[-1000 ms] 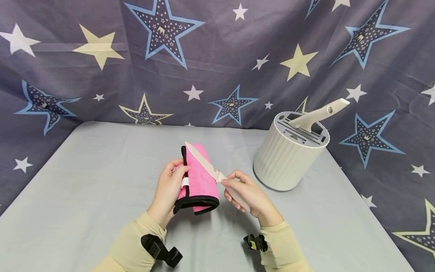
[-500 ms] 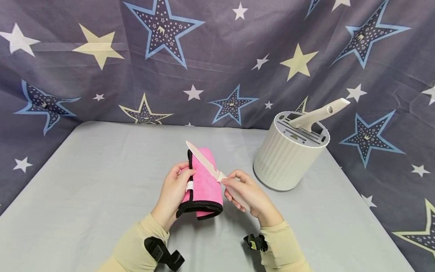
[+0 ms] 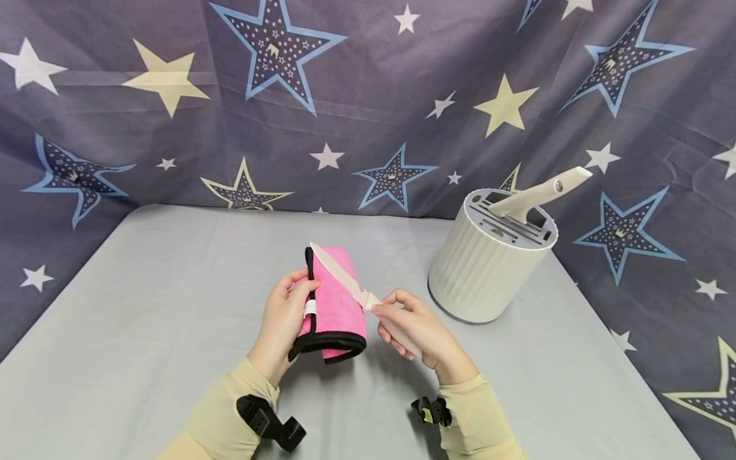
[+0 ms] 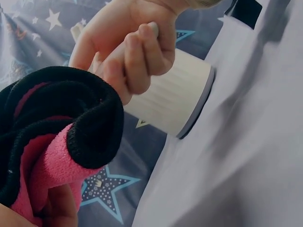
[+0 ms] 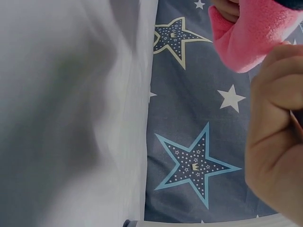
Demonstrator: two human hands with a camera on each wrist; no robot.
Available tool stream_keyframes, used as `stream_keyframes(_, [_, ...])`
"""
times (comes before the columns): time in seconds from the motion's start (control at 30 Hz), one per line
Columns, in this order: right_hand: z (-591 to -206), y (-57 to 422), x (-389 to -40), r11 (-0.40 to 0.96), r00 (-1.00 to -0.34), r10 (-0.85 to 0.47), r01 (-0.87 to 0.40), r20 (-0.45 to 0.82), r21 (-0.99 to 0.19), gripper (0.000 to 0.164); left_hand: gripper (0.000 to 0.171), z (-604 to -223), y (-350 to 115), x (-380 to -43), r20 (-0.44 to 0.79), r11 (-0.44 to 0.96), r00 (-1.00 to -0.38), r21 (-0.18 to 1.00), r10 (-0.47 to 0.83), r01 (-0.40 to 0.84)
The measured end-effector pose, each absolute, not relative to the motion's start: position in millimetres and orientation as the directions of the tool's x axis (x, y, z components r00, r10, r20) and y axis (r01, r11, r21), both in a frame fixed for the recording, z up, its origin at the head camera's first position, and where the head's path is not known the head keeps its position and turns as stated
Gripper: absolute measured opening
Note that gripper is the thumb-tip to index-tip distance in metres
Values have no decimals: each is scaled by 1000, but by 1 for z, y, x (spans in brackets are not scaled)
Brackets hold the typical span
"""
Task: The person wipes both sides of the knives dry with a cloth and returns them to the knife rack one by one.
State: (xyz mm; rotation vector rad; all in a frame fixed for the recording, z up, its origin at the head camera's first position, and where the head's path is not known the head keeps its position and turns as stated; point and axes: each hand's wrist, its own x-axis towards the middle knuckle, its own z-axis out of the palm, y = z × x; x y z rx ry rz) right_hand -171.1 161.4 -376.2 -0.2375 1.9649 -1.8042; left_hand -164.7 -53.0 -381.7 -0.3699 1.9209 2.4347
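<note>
In the head view my left hand [image 3: 280, 319] grips a folded pink cloth [image 3: 339, 300] with black edging and a small white tag, thumb on top near its left side. My right hand [image 3: 422, 332] holds a knife [image 3: 342, 275] by its pale handle. The pinkish-white blade lies across the upper face of the cloth, its tip pointing up and left at the black edge. From the left wrist, the cloth's rolled black-edged end [image 4: 94, 137] shows close up, and the right hand's curled fingers [image 4: 135, 61] appear behind it. Both hands are held above the table.
A ribbed cream knife block [image 3: 485, 268] with a slotted grey top stands to the right of my right hand. One pale-handled tool [image 3: 540, 195] leans out of it. The grey-covered table [image 3: 172, 287] runs back to a star-patterned curtain [image 3: 368, 96].
The left hand and cloth shifted slightly right and down, then back left and up beneath the blade. The knife and right hand moved only slightly left.
</note>
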Motion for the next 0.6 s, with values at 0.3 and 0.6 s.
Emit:
stream_keyframes(0.3, [-377, 161, -171, 150, -871, -446, 155, -207, -976, 21, 36, -379, -67, -169, -197, -286, -963, 948, -184, -140])
stream_keyframes(0.6, [-377, 161, -171, 150, -865, -458, 151, -204, -977, 19, 31, -379, -72, -172, -189, -292, -954, 949, -234, -116])
